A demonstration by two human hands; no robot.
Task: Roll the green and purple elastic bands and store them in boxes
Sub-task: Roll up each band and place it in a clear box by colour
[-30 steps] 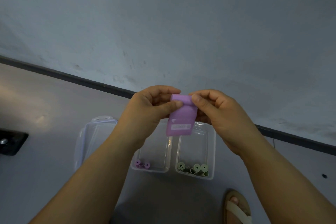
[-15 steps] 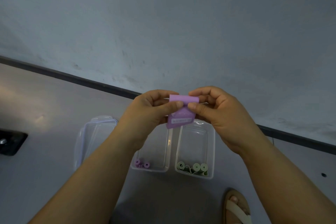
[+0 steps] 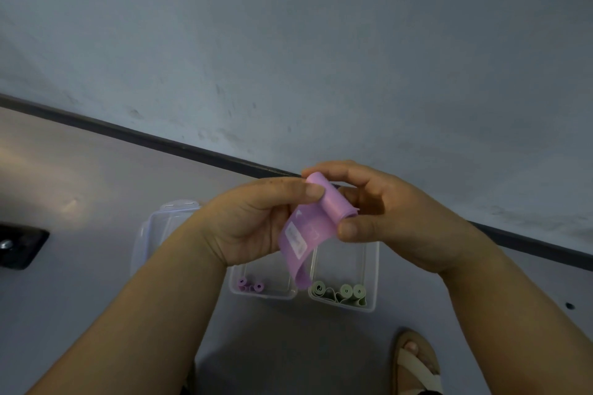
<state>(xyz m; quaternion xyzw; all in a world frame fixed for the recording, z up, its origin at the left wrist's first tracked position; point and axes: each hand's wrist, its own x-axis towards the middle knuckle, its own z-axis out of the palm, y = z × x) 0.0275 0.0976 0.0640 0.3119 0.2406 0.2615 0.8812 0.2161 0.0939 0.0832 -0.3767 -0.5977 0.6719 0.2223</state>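
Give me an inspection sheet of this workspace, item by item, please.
Surface: grey floor, both boxes standing on it.
Job's things: purple band partly rolled, loose end hanging; left box holds purple rolls; right box holds green rolls.
Clutter: clear lid beside the left box; dark object at the left edge.
Grippers: left hand and right hand both pinch the purple band.
Cables: nothing seen.
Surroundings: grey wall, dark skirting, a sandalled foot.
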